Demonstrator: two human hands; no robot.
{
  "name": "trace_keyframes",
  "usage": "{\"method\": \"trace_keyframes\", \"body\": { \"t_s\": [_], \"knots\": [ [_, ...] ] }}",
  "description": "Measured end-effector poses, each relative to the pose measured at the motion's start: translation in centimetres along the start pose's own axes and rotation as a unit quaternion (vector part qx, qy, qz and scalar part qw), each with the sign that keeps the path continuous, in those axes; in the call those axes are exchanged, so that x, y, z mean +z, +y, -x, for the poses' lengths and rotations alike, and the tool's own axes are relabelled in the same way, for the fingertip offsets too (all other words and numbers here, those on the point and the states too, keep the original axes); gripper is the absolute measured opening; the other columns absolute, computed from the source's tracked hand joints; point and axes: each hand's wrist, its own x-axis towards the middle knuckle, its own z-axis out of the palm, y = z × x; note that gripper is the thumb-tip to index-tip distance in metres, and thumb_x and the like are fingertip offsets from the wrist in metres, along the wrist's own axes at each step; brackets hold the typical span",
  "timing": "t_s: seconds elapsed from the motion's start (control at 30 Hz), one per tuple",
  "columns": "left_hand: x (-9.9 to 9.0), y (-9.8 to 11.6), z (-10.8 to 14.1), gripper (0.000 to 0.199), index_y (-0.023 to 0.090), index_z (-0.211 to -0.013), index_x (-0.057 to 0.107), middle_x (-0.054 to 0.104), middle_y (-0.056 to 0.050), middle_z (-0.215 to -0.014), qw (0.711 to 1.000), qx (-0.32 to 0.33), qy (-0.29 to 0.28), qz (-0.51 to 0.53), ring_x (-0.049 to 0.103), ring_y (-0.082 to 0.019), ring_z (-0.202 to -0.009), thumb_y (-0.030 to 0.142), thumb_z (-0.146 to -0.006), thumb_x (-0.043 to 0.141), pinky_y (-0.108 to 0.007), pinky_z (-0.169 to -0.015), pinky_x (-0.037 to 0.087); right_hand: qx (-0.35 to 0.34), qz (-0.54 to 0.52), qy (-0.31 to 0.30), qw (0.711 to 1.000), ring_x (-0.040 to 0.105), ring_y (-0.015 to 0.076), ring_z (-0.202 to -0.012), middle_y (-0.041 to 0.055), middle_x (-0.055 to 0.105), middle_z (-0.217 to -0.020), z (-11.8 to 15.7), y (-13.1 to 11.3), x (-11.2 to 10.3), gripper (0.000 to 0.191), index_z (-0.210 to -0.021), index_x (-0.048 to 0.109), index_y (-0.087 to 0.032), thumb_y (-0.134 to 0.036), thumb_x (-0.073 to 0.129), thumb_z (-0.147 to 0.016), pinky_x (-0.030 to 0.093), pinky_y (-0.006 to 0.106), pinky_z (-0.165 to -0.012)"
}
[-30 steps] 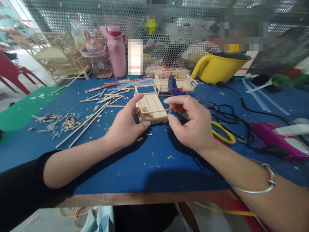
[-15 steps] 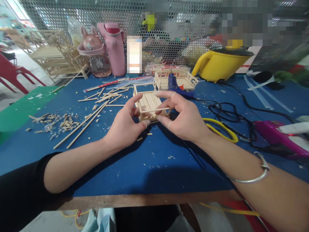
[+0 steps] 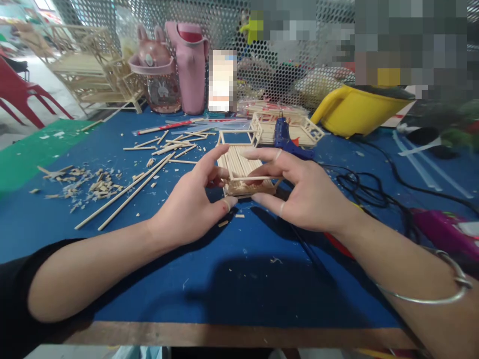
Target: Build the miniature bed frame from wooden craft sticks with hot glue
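We look across a blue bench (image 3: 168,279) with a mesh screen (image 3: 164,10) along its far side. At far left we see a red chair (image 3: 22,92), and near it a pale stick rack (image 3: 90,65). Toward the back of the bench stand a yellow pot (image 3: 362,112) at right and, at left, a pink bottle (image 3: 191,75) just beside a clear jug (image 3: 162,94) with an eared lid.

Two bare hands meet mid-bench, around a small stick frame (image 3: 239,160). The left hand (image 3: 189,199) has its grip on the frame's near left corner, thumb low at the base, forefinger up by the post. The right hand (image 3: 314,194) curves its grip, partly spread, around the near right side, fingers over the slatted floor and thumb by the near edge; whether it pinches, we cannot tell.

Just behind the frame we find a railed stick tray (image 3: 267,137), with a blue glue gun (image 3: 282,132) upright in front of it. Black cord (image 3: 359,187) coils to the right. Left of the hands, two long sticks (image 3: 123,194) lie slantwise near a scatter of chips (image 3: 101,187). A silver bangle (image 3: 430,301) rings the right wrist.
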Motion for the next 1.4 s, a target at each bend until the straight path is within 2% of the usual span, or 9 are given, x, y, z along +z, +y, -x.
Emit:
{"method": "trace_keyframes", "body": {
  "t_s": [0.13,0.4,0.67,0.83,0.97,1.1,1.4],
  "knots": [
    [-0.1,0.0,0.1,0.078,0.022,-0.141,0.031,0.065,-0.003,-0.101,1.0,-0.006,0.005,-0.02,0.062,-0.017,-0.092,0.009,-0.073,0.066,-0.037,-0.091,0.05,0.01,-0.041,0.005,0.999,0.07,0.0187,-0.087,0.0013,0.073,-0.096,0.0,0.3,0.5,0.059,-0.129,0.051,-0.023,-0.011,0.064,-0.073,0.056,0.028,-0.076],
    [0.1,0.3,0.0,0.072,0.025,-0.136,0.037,0.066,0.0,-0.088,0.999,-0.012,0.04,0.002,0.066,-0.017,-0.086,0.01,-0.072,0.067,-0.037,-0.087,0.052,0.012,-0.027,0.055,0.998,0.071,0.0181,-0.077,-0.001,0.074,-0.085,-0.2,0.2,1.3,0.046,-0.119,0.059,-0.024,-0.012,0.066,-0.074,0.057,0.033,-0.077],
    [0.4,0.5,-0.1,0.07,0.021,-0.135,0.037,0.068,0.0,-0.084,0.998,-0.024,0.051,0.001,0.067,-0.017,-0.085,0.009,-0.073,0.066,-0.035,-0.086,0.051,0.036,-0.089,0.048,0.994,0.071,0.0173,-0.078,0.0002,0.074,-0.083,-0.2,-0.1,1.4,0.042,-0.114,0.06,-0.02,-0.013,0.069,-0.074,0.058,0.03,-0.074],
    [0.4,0.4,-0.1,0.068,0.021,-0.134,0.039,0.068,0.0,-0.084,0.998,-0.025,0.054,-0.009,0.067,-0.017,-0.084,0.01,-0.073,0.066,-0.036,-0.084,0.052,0.015,-0.066,0.061,0.996,0.071,0.0176,-0.078,0.001,0.074,-0.089,-0.1,0.2,1.6,0.039,-0.114,0.062,-0.021,-0.013,0.066,-0.076,0.057,0.033,-0.076],
    [0.5,0.4,-0.1,0.068,0.021,-0.134,0.039,0.068,0.0,-0.083,0.998,-0.024,0.051,0.0,0.067,-0.017,-0.085,0.01,-0.073,0.066,-0.036,-0.084,0.052,-0.001,-0.027,0.08,0.996,0.069,0.0214,-0.088,0.0027,0.072,-0.098,0.0,0.4,1.8,0.035,-0.111,0.066,-0.023,-0.017,0.067,-0.077,0.055,0.038,-0.081],
    [0.6,0.5,-0.2,0.068,0.021,-0.134,0.039,0.068,0.001,-0.083,0.998,-0.029,0.05,0.01,0.067,-0.017,-0.085,0.009,-0.073,0.066,-0.034,-0.084,0.051,-0.01,-0.012,0.091,0.996,0.068,0.0227,-0.09,0.0026,0.073,-0.095,0.0,0.5,1.9,0.034,-0.11,0.067,-0.024,-0.018,0.067,-0.076,0.054,0.042,-0.084],
    [0.6,0.5,-0.2,0.069,0.022,-0.134,0.04,0.069,0.0,-0.084,0.999,-0.025,0.049,0.003,0.067,-0.018,-0.083,0.01,-0.072,0.067,-0.035,-0.082,0.052,-0.017,0.012,0.079,0.997,0.068,0.024,-0.092,0.002,0.074,-0.089,0.2,0.2,1.5,0.041,-0.114,0.064,-0.024,-0.014,0.063,-0.074,0.055,0.039,-0.081]
  ]
}}
